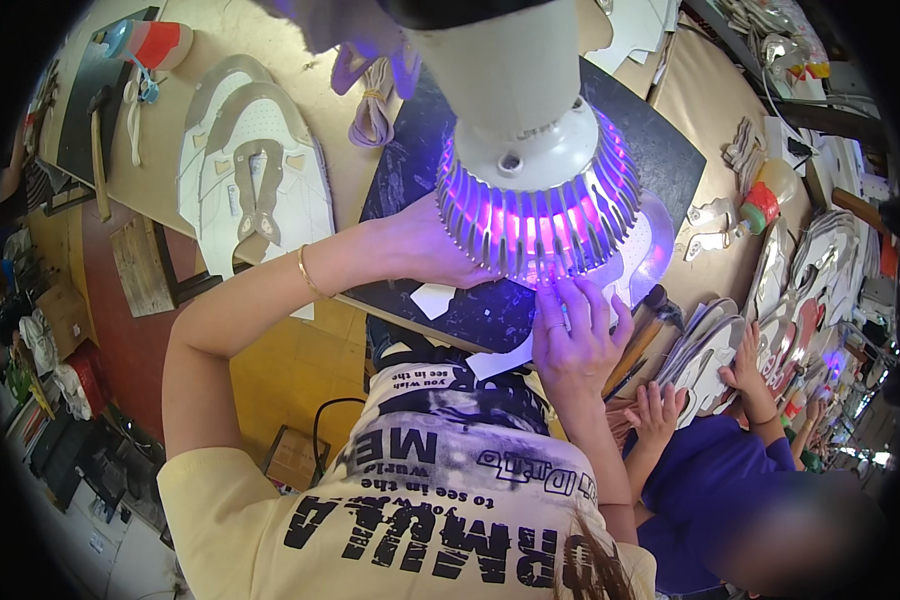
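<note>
A ribbed lamp (535,215) glowing violet hangs over a black work board (395,225) and hides much of the work. My left hand (425,245) reaches under its left side, with the fingers out of sight behind the lamp. Close to the lamp's front rim, my right hand (578,335) has bent fingers, their tips together at the edge of a pale shoe upper piece (652,245). That piece lies on the board and shows to the right of the lamp. White scraps, one a paper-like piece (433,299) and one a strip (502,360), lie at the board's near edge.
Stacked white-and-taupe shoe uppers (260,160) lie on the left of the table. A hammer (98,150) and a red-labelled bottle (160,45) are beyond them. At right are a glue bottle (765,195), piled uppers (705,345) and a co-worker's hands (655,412).
</note>
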Motion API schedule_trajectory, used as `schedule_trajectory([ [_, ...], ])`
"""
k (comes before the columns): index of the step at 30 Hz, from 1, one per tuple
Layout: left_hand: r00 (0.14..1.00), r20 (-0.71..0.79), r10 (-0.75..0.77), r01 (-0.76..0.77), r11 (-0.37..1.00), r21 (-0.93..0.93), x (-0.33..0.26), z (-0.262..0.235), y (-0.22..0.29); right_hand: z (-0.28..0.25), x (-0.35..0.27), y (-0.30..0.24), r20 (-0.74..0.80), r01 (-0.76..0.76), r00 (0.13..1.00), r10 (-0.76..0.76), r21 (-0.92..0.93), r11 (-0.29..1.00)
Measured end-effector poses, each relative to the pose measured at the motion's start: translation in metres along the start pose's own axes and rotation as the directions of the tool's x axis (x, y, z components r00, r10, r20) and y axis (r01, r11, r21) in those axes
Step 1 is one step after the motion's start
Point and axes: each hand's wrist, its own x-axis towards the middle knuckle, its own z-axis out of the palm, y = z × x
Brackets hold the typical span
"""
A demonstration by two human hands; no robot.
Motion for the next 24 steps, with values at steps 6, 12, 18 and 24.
schedule_trajectory([
  [6, 1.0, 0.009, 0.002, -0.002, 1.0, 0.0, 0.0, -0.002, 0.0, -0.001, 0.0, -0.005, -0.002, -0.023, 1.0, 0.023, -0.024, 0.999],
  [12, 1.0, 0.011, 0.003, -0.003, 1.0, -0.004, 0.005, -0.002, 0.002, 0.002, -0.008, -0.01, 0.045, -0.044, 0.998, 0.047, -0.06, 0.997],
  [18, 1.0, 0.015, 0.002, -0.002, 1.0, 0.01, 0.011, -0.003, 0.003, 0.011, -0.016, -0.018, 0.1, -0.049, 0.994, 0.041, 0.075, 0.996],
  [24, 1.0, 0.0, -0.004, 0.004, 0.998, -0.06, 0.012, -0.013, 0.011, -0.002, -0.013, -0.004, 0.236, -0.1, 0.971, 0.041, 0.242, 0.965],
])
